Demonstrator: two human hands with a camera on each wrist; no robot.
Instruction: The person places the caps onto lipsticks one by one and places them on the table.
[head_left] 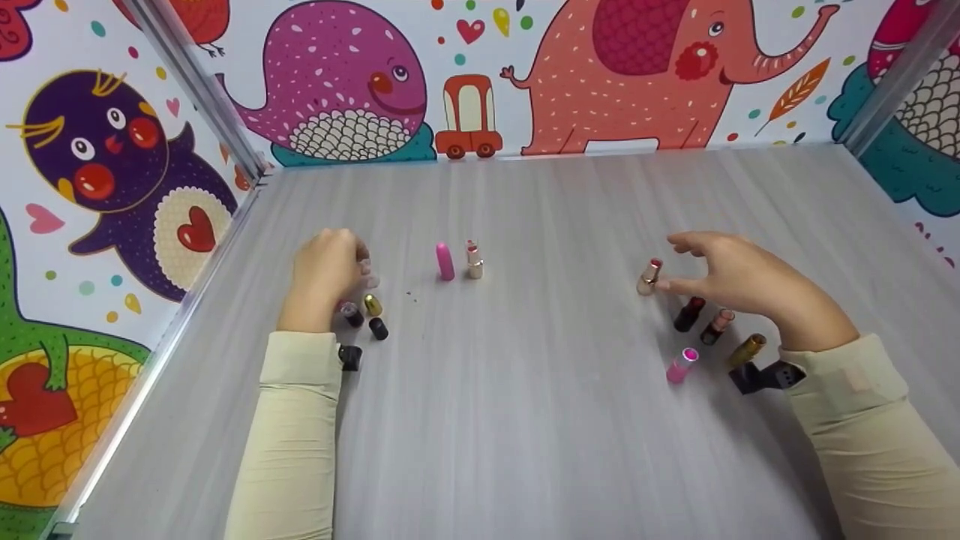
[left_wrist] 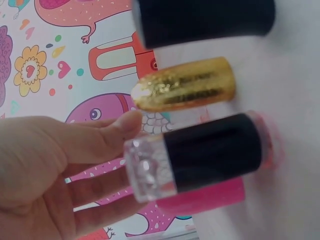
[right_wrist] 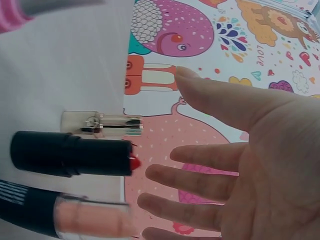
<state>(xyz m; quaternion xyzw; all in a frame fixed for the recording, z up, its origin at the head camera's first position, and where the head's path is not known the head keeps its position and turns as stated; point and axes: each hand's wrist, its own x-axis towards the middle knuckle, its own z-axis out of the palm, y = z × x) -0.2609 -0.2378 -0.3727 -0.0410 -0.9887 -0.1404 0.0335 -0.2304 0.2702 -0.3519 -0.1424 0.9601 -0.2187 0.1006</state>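
My left hand (head_left: 324,262) is beside a small clear piece (head_left: 369,276), partly hidden by the fingers. In the left wrist view its thumb and fingers are parted, behind a black cap with a clear top (left_wrist: 212,152). A gold cap (left_wrist: 185,85) stands close to the thumb, and a pink piece (left_wrist: 215,195) is half hidden behind the black one. My right hand (head_left: 739,277) is spread, thumb tip near a beige lipstick with a red tip (head_left: 649,277). The right wrist view shows a gap between that lipstick (right_wrist: 100,124) and the thumb.
Between the hands stand a pink cap (head_left: 445,262) and a beige lipstick (head_left: 474,260). Near my right forearm are a black lipstick (head_left: 688,313), a peach one (head_left: 718,327), a gold tube (head_left: 748,350) and a pink lipstick (head_left: 682,366). Black caps (head_left: 378,328) stand by my left sleeve.
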